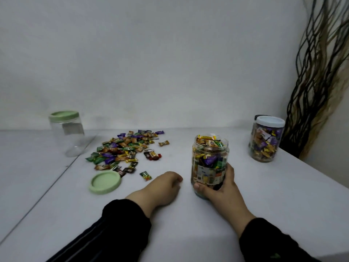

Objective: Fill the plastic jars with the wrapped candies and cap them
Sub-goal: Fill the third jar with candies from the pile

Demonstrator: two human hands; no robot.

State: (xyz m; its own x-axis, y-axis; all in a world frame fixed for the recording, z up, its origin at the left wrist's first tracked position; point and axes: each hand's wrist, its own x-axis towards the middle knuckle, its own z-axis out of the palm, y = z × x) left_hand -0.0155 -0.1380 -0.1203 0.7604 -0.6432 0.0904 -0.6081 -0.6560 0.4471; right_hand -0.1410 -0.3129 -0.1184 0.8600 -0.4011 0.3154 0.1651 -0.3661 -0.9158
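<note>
Head view: label print on hand-held jar (210, 163) illegible.

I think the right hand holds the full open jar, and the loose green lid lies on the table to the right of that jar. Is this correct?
Not quite. The right hand does hold the full open jar, but the loose green lid lies on the table to the left of that jar, beyond the left hand. The head view shows it.
</note>
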